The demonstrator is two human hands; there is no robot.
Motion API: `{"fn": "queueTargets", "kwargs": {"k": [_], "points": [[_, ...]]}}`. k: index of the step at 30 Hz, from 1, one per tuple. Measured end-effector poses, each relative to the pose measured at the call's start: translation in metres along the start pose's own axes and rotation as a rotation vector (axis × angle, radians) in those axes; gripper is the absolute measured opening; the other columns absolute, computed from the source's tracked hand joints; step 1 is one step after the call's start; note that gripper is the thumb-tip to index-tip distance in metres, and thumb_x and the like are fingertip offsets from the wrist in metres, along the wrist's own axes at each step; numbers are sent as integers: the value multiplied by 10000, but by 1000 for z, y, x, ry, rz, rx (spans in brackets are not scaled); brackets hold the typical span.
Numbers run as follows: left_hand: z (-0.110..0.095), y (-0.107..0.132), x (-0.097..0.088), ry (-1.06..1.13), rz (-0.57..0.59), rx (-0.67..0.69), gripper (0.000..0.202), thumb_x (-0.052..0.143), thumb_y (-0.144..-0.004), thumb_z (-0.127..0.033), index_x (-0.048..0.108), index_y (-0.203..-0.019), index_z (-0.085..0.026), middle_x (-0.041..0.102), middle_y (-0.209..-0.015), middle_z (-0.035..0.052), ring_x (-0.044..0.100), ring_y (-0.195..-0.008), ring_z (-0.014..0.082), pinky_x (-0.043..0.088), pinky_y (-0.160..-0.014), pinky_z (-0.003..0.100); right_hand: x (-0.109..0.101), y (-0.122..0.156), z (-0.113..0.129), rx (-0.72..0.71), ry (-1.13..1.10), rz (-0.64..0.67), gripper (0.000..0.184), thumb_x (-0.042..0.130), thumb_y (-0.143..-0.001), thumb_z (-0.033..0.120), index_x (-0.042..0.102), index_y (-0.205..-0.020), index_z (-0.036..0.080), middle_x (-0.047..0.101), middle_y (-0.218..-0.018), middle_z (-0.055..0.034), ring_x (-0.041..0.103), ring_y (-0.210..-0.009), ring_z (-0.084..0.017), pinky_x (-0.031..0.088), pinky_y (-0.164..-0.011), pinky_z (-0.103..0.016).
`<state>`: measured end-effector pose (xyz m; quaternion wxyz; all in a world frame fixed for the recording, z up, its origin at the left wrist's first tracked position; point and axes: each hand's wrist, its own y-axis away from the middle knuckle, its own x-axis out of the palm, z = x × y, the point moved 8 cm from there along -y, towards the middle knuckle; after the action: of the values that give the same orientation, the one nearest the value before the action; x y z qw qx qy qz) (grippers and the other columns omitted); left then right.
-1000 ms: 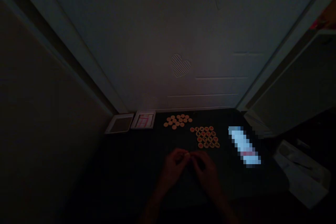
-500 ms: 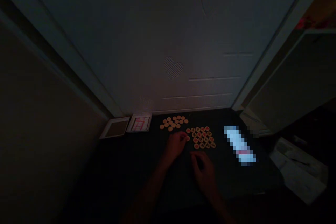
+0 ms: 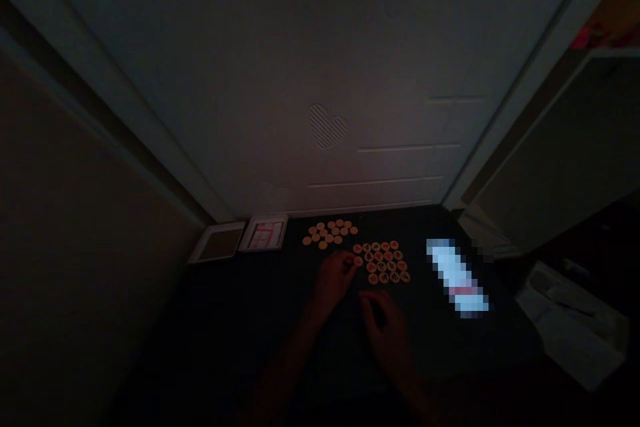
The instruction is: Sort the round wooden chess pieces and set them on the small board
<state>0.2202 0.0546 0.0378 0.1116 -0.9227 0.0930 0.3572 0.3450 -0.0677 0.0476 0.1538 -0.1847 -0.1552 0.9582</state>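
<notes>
My left hand [image 3: 335, 277] is closed, its fingertips at the edge of a round Chinese chess piece [image 3: 358, 261] that lies at the left of the second row. To its right, several marked Chinese chess pieces [image 3: 390, 266] form neat rows, faces up, with red or dark characters. Closer to me, my right hand [image 3: 386, 317] rests with curled fingers and the thumb near the fingertips; whether anything is inside cannot be made out. Beyond my left hand lies a loose group of pale, plain-looking pieces [image 3: 329, 238].
An open shallow box part [image 3: 220, 245] and a white tray with red lines [image 3: 264, 233] sit at the back left of the dark table [image 3: 240, 320]. A bright blurred-out object [image 3: 457, 277] lies on the right. A white box [image 3: 575, 327] stands beyond the right edge. Behind rises a white door [image 3: 250, 113].
The piece at my left fingertips has shifted slightly toward the row above. Both hands otherwise keep nearly the same place and shape; the view has moved a little.
</notes>
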Motion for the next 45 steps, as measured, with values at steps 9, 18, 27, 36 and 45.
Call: {"fn": "queueTargets", "kwargs": {"k": [9, 18, 27, 36, 45], "points": [[0, -5, 0, -17, -13, 36, 130, 658, -903, -239, 705, -1021, -211, 756, -981, 24, 700, -810, 163, 549, -786, 282, -1, 0, 2, 18, 6, 9, 195, 547, -978, 288, 731, -1013, 232, 745, -952, -50, 700, -899, -201, 540, -836, -311], [26, 1, -58, -322, -223, 74, 255, 591, -937, -210, 657, -1182, -237, 653, -1268, 80, 638, -1131, 257, 522, -990, 406, 0, 1, -3, 40, 2, 26, 185, 558, -967, 296, 727, -1021, 243, 744, -959, -43, 702, -898, -202, 543, -808, -301], [27, 44, -53, -438, -132, 262, 205, 600, -965, -284, 679, -1150, -240, 715, -1216, 62, 647, -1098, 260, 504, -996, 430, 3, 0, -3, 43, 32, 53, 194, 557, -962, 295, 732, -1023, 238, 750, -955, -43, 710, -887, -198, 549, -805, -292], [11, 56, -50, -262, -73, 188, 150, 641, -919, -260, 694, -1059, -244, 753, -1082, 53, 666, -1038, 258, 509, -928, 413, 17, 2, -6, -1, 82, 164, 195, 555, -960, 257, 720, -1063, 250, 748, -989, -40, 704, -917, -204, 544, -841, -314], [1, 79, -18, 567, 65, -173, 244, 618, -916, -383, 697, -1068, -209, 775, -1040, 58, 729, -967, 220, 566, -878, 326, 11, -1, 2, -56, 24, 130, 202, 613, -935, 280, 701, -1115, 264, 720, -1058, -55, 686, -965, -210, 562, -842, -323]]}}
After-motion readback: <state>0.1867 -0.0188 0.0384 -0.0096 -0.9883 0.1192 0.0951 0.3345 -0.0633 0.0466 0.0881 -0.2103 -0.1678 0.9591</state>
